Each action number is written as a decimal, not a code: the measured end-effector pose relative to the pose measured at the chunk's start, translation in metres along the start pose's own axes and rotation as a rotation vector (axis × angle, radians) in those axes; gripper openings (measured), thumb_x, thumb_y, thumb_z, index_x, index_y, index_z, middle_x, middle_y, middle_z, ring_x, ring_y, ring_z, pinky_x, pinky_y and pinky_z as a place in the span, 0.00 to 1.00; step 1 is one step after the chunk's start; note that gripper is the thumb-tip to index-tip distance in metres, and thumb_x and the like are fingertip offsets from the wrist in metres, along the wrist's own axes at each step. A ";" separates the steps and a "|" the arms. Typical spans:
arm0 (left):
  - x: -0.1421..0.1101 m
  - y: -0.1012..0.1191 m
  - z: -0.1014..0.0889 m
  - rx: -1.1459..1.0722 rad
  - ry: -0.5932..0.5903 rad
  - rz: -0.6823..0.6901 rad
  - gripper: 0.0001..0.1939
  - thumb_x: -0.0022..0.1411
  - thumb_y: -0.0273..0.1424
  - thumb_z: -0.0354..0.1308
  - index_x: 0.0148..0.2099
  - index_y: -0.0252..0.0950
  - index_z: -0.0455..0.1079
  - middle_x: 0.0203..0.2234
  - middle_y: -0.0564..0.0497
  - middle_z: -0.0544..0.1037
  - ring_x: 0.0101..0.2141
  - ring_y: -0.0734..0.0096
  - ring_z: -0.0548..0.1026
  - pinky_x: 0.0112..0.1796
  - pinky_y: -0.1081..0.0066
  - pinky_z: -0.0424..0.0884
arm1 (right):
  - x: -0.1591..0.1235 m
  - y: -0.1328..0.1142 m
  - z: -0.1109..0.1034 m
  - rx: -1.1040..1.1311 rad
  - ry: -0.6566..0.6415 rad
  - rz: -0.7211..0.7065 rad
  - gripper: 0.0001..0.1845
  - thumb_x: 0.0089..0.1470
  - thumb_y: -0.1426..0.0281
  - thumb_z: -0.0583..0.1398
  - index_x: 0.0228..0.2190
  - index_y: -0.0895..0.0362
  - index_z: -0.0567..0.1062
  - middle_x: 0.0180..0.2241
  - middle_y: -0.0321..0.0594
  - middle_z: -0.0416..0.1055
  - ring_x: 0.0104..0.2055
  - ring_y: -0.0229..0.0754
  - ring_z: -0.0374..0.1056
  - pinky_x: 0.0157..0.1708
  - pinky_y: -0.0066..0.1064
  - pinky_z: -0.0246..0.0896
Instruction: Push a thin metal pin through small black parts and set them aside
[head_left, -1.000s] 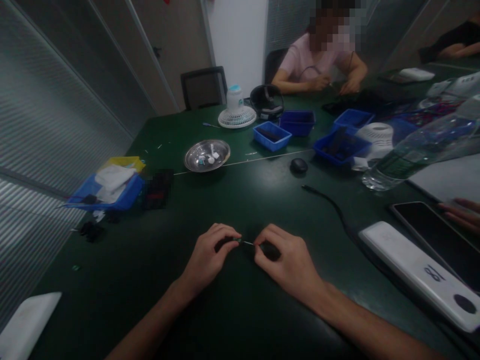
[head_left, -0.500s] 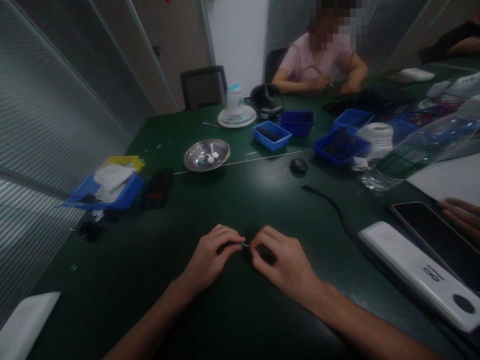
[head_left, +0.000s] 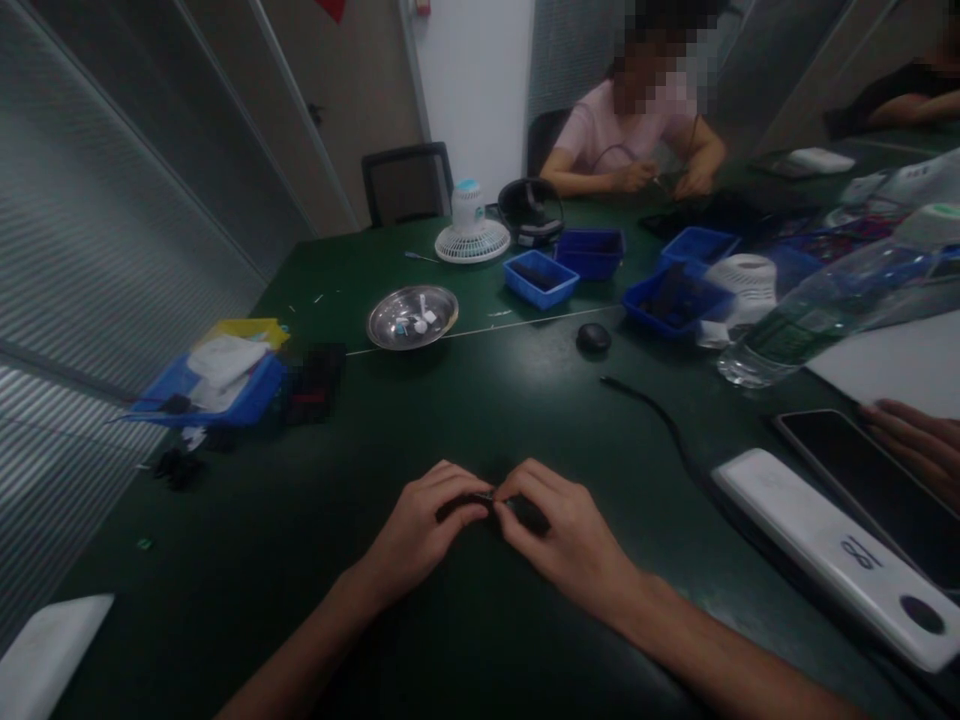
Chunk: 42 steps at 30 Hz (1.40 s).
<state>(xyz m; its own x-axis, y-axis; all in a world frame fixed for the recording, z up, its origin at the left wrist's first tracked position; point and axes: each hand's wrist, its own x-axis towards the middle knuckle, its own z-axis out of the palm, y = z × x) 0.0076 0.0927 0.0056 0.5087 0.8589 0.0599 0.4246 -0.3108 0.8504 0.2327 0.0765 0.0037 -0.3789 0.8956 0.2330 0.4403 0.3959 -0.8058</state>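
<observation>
Low over the dark green table (head_left: pixel 480 410), my left hand (head_left: pixel 424 520) and my right hand (head_left: pixel 559 520) meet fingertip to fingertip. Between the left thumb and index finger is a small dark piece (head_left: pixel 480 497), mostly covered by the fingers, so its kind does not show. The right thumb and index finger pinch at its right end. Whether the right fingers hold a separate part is too small to make out.
Ahead stands a metal bowl (head_left: pixel 412 335) with small white pieces. A black mouse (head_left: pixel 593 338), a black cable (head_left: pixel 660 410) and a white device marked 18 (head_left: pixel 825 550) lie rightward. A blue bin (head_left: pixel 251 395) is at left. Another person (head_left: pixel 630 150) sits opposite.
My two hands have come closer together, and the gap that showed a thin light bit between the fingertips has narrowed. The whole view has shifted slightly.
</observation>
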 end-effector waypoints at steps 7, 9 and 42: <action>-0.005 -0.005 0.001 0.022 0.056 -0.115 0.31 0.67 0.29 0.65 0.69 0.47 0.63 0.45 0.49 0.80 0.46 0.63 0.77 0.52 0.59 0.73 | 0.003 0.000 -0.008 0.058 0.150 0.138 0.06 0.65 0.69 0.60 0.34 0.53 0.77 0.34 0.37 0.74 0.35 0.41 0.70 0.33 0.32 0.62; -0.006 -0.005 0.002 0.074 0.046 -0.096 0.20 0.68 0.30 0.64 0.61 0.45 0.72 0.46 0.49 0.79 0.48 0.62 0.76 0.51 0.59 0.73 | 0.004 0.002 -0.009 0.080 0.214 0.186 0.07 0.65 0.67 0.60 0.34 0.53 0.77 0.34 0.37 0.75 0.35 0.42 0.70 0.35 0.33 0.62; -0.112 -0.071 -0.105 0.544 0.311 -0.241 0.18 0.72 0.45 0.55 0.56 0.45 0.76 0.56 0.46 0.77 0.54 0.55 0.78 0.56 0.54 0.75 | 0.005 0.004 -0.013 0.169 0.246 0.287 0.12 0.65 0.61 0.60 0.36 0.54 0.79 0.36 0.39 0.77 0.35 0.44 0.72 0.36 0.35 0.64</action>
<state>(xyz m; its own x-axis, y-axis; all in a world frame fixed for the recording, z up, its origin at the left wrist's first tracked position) -0.1584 0.0611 -0.0062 0.1473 0.9820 0.1181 0.8580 -0.1863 0.4788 0.2433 0.0849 0.0088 -0.0456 0.9946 0.0928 0.3520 0.1029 -0.9303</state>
